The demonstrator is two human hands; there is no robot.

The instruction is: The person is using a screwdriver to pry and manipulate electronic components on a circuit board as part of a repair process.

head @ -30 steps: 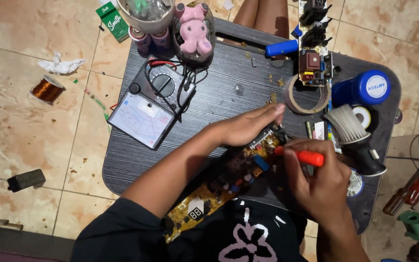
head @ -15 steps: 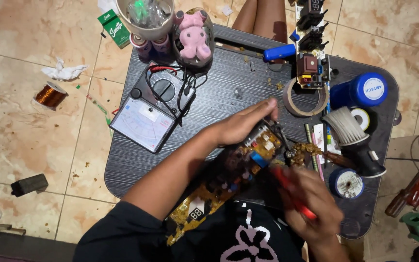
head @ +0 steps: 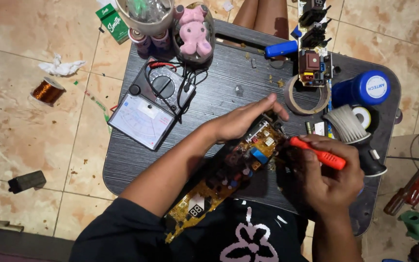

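The left hand (head: 241, 121) lay flat, fingers together, pressing down the far end of the long yellow circuit board (head: 229, 177), which slanted across the near edge of the dark desk (head: 127, 155). The right hand (head: 328, 179) was clamped on a red screwdriver (head: 316, 154). Half a second before, that tool pointed down toward the lap; now it had swung up, tip meeting the board's far end (work there looked resumed). A meter (head: 149, 109) sat left.
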